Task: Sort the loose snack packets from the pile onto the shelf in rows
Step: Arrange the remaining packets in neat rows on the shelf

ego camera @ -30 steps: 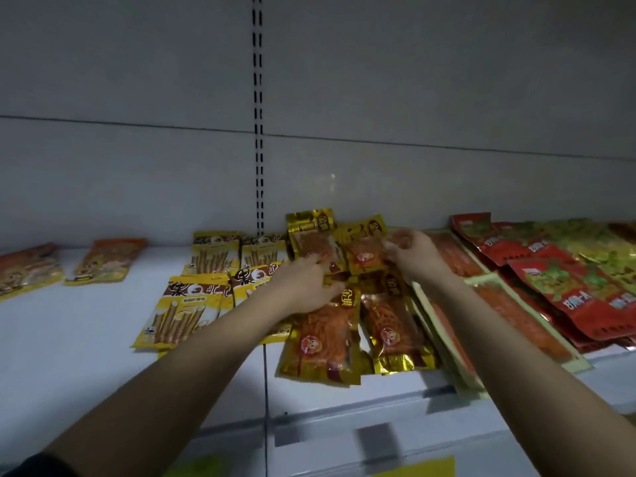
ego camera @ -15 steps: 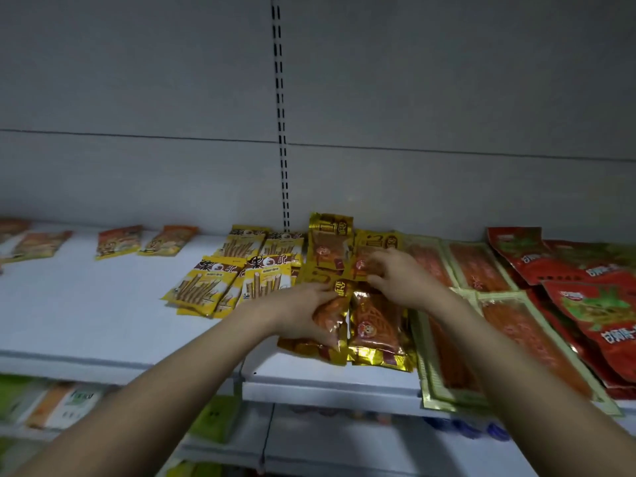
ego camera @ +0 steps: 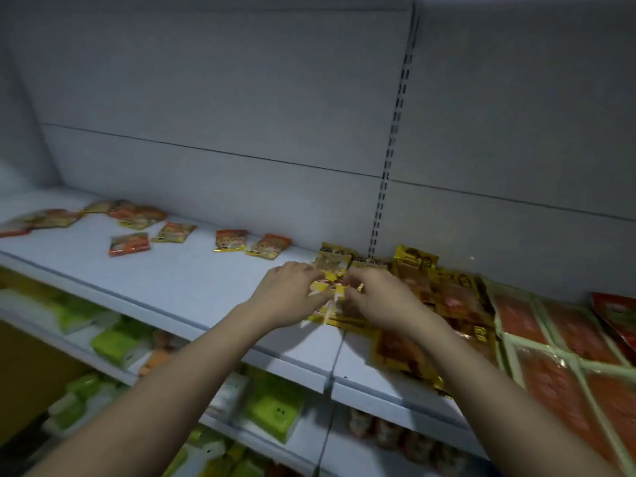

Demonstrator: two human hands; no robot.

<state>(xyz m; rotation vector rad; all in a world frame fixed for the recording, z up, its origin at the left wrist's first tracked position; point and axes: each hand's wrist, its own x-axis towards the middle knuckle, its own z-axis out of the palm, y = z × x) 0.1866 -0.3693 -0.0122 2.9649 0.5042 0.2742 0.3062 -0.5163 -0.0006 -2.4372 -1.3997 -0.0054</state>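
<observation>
- Both hands are working the same spot on the white shelf [ego camera: 192,287], right at the yellow stick-snack packets [ego camera: 332,270] near the slotted upright [ego camera: 385,187] on the back wall.
- Left hand [ego camera: 289,297] has its fingers curled onto the near edge of a yellow packet, looks like it's pinching it. It's blurry there, so I can't tell exactly how many packets are in the grab.
- Right hand [ego camera: 378,301] is just beside the left, fingers bent down onto the same little bunch from the other side, also gripping it as far as I can make out.
- Right of the hands there's a messy overlapping pile of gold packets with orange contents [ego camera: 444,297], some hanging toward the shelf's front edge.
- Further right, big clear-edged packs of reddish strips [ego camera: 564,359] lie flat side by side, and a red bag [ego camera: 616,315] peeks in at the edge.
- Off to the left, small orange packets [ego camera: 231,240] sit scattered along the back of the shelf, well apart from the hands.
- Lower shelves show green boxes [ego camera: 117,342], pretty blurred.
</observation>
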